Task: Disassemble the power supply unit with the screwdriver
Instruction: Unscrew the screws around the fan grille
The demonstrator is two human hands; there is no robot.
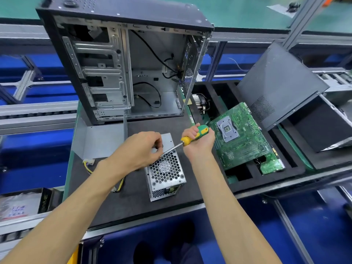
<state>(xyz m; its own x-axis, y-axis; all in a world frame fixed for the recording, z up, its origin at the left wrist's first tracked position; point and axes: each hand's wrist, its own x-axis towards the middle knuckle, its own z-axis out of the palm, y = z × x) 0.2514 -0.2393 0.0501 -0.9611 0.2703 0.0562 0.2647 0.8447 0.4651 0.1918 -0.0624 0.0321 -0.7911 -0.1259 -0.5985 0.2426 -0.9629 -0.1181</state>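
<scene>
On the dark mat [133, 197], the right grip [198, 140] clasps the screwdriver [192, 137] above the power supply unit [165, 174].

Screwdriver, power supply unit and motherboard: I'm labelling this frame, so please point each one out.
screwdriver [194, 135], head view, on the yellow-and-green handle gripped by the right hand.
power supply unit [165, 169], head view, on its honeycomb fan grille.
motherboard [242, 141], head view, on the green board below the CPU socket.
</scene>
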